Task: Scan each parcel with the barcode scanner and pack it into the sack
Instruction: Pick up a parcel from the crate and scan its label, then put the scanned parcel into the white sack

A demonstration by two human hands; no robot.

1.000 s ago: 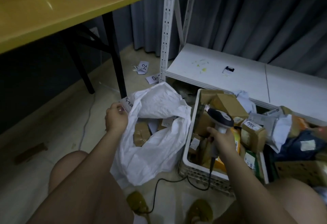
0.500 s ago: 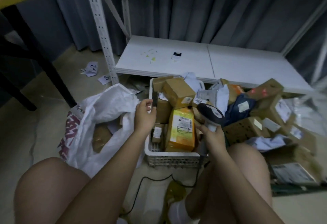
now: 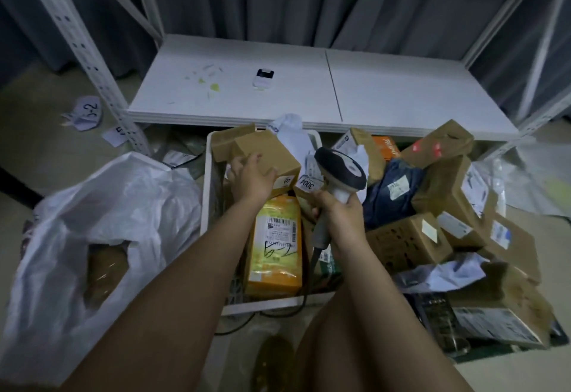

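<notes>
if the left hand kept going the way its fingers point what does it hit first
The left hand already has its fingers on the brown cardboard box in the white crate, so that box comes first. Depth beyond it is unclear.

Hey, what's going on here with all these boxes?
A person is sorting parcels on the floor. Their right hand grips a barcode scanner, while the left hand takes hold of a brown box at the top of a white crate. A white sack lies open to the left with a parcel inside.
</notes>
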